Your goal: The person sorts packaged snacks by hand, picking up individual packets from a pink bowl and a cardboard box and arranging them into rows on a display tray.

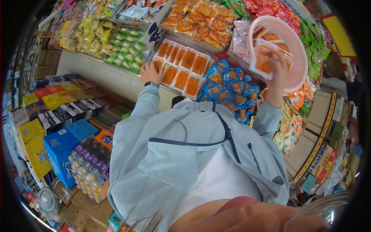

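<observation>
My right hand (279, 66) grips a clear packet of orange snack strips (264, 58), slightly blurred, in front of the mouth of a pink plastic basket (300, 62). Inside that basket lie several similar packets (272, 37). On the left, my left hand (150, 72) rests at the near left corner of a clear tray (169, 91), its fingers apart and touching a snack packet (159, 61) there. Rows of flat packets with orange strips (188, 61) fill the tray, face up. A dark watch (152, 84) is on my left wrist.
Blue snack packets (233, 87) are heaped right of the tray. Behind it lie packets of round orange slices (201, 15); green-and-white packets (126, 50) sit to the left. Stacked cartons (63, 141), shrink-wrapped bottles (89, 166) and a small fan (47, 199) stand at lower left.
</observation>
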A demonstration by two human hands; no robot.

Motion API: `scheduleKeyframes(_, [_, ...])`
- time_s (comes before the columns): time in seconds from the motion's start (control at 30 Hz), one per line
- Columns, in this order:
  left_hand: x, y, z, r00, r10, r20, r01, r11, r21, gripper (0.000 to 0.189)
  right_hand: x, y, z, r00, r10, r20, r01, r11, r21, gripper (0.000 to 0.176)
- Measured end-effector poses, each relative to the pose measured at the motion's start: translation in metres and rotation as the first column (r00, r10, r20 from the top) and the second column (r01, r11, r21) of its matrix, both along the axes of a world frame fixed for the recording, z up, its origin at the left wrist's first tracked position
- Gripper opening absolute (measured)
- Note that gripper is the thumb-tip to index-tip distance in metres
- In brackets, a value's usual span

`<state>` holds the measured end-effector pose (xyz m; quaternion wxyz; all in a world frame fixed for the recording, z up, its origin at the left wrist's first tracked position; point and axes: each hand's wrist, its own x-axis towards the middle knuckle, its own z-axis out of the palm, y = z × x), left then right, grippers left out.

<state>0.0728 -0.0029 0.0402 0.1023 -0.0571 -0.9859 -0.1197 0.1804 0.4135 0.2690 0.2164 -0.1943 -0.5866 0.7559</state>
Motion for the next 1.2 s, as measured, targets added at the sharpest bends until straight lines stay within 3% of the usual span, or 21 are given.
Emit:
scheduleKeyframes(0.03, [0.0, 0.0, 0.0, 1.0, 0.0, -0.003, 0.0, 1.0, -0.008, 0.043, -0.001, -0.012, -0.013, 0.993, 0.109, 0.036, -0.106, 0.992, -0.065, 0.026])
scheduleKeyframes(0.07, [0.0, 0.0, 0.0, 1.0, 0.003, 0.002, -0.003, 1.0, -0.011, 0.043, -0.003, -0.024, -0.036, 0.951, 0.306, 0.053, -0.311, 0.94, 0.142, 0.025])
scheduleKeyframes(0.1, [0.0, 0.0, 0.0, 1.0, 0.006, 0.005, -0.006, 1.0, -0.015, 0.043, -0.007, -0.052, -0.034, 0.862, 0.47, 0.19, -0.502, 0.844, 0.189, 0.026])
scheduleKeyframes(0.13, [-0.001, 0.0, 0.001, 1.0, 0.011, 0.007, -0.011, 1.0, -0.018, 0.043, -0.012, -0.075, -0.068, 0.783, 0.589, 0.201, -0.602, 0.798, 0.005, 0.025])
scheduleKeyframes(0.17, [-0.002, 0.0, 0.001, 1.0, 0.011, -0.001, -0.011, 1.0, -0.02, 0.043, -0.015, -0.102, -0.088, 0.727, 0.669, 0.157, -0.668, 0.741, -0.065, 0.024])
scheduleKeyframes(0.23, [0.0, 0.0, 0.0, 1.0, 0.01, -0.007, -0.01, 1.0, -0.025, 0.043, -0.023, -0.142, -0.167, 0.661, 0.74, 0.122, -0.748, 0.663, 0.037, 0.024])
scheduleKeyframes(0.27, [0.001, 0.001, -0.001, 1.0, 0.002, -0.02, -0.003, 1.0, -0.011, 0.042, -0.019, -0.166, -0.176, 0.7, 0.676, 0.23, -0.688, 0.725, -0.036, 0.023])
scheduleKeyframes(0.3, [0.001, 0.001, 0.0, 0.999, -0.005, -0.032, 0.005, 1.0, 0.001, 0.041, -0.018, -0.185, -0.172, 0.709, 0.622, 0.333, -0.672, 0.738, 0.051, 0.022])
scheduleKeyframes(0.33, [0.001, 0.0, -0.001, 0.999, -0.012, -0.044, 0.013, 1.0, 0.01, 0.041, -0.021, -0.2, -0.186, 0.704, 0.672, 0.228, -0.7, 0.712, 0.061, 0.023])
scheduleKeyframes(0.4, [0.003, -0.001, -0.002, 0.999, -0.011, -0.047, 0.011, 1.0, -0.004, 0.04, -0.027, -0.211, -0.198, 0.481, 0.789, 0.381, -0.862, 0.505, 0.043, 0.046])
scheduleKeyframes(0.47, [0.001, 0.0, -0.003, 0.999, -0.003, -0.052, 0.002, 1.0, -0.014, 0.04, -0.016, -0.227, -0.225, 0.53, 0.7, 0.479, -0.845, 0.389, 0.367, 0.065])
scheduleKeyframes(0.53, [0.0, 0.001, -0.002, 0.998, -0.015, -0.069, 0.015, 1.0, 0.001, 0.041, -0.017, -0.234, -0.214, 0.513, 0.69, 0.511, -0.855, 0.361, 0.372, 0.081])
scheduleKeyframes(0.6, [0.001, 0.002, -0.002, 0.997, -0.017, -0.075, 0.017, 1.0, 0.004, 0.04, -0.021, -0.233, -0.201, 0.413, 0.779, 0.472, -0.897, 0.439, 0.06, 0.092])
scheduleKeyframes(0.63, [0.002, 0.002, 0.0, 0.999, -0.012, -0.049, 0.012, 1.0, -0.009, 0.04, -0.025, -0.234, -0.2, 0.484, 0.774, 0.409, -0.869, 0.481, 0.119, 0.095])
scheduleKeyframes(0.73, [0.001, 0.002, 0.005, 1.0, -0.016, -0.019, 0.015, 0.999, -0.038, 0.041, -0.043, -0.242, -0.213, 0.422, 0.845, 0.328, -0.863, 0.486, -0.14, 0.1])
scheduleKeyframes(0.8, [0.0, -0.001, 0.0, 0.998, -0.038, -0.048, 0.037, 0.999, -0.03, 0.04, -0.05, -0.254, -0.238, 0.484, 0.767, 0.422, -0.874, 0.396, 0.283, 0.102])
scheduleKeyframes(0.87, [-0.001, -0.001, -0.001, 0.998, -0.048, -0.033, 0.047, 0.998, -0.038, 0.048, -0.053, -0.257, -0.254, 0.49, 0.747, 0.449, -0.858, 0.32, 0.403, 0.103])
scheduleKeyframes(1.07, [0.002, 0.003, 0.005, 0.997, -0.077, 0.006, 0.077, 0.991, -0.112, 0.073, -0.055, -0.237, -0.226, 0.441, 0.719, 0.537, -0.892, 0.286, 0.349, 0.086])
scheduleKeyframes(1.2, [0.002, 0.004, 0.009, 0.997, -0.066, 0.037, 0.07, 0.99, -0.123, 0.074, -0.046, -0.234, -0.212, 0.512, 0.7, 0.497, -0.858, 0.399, 0.323, 0.075])
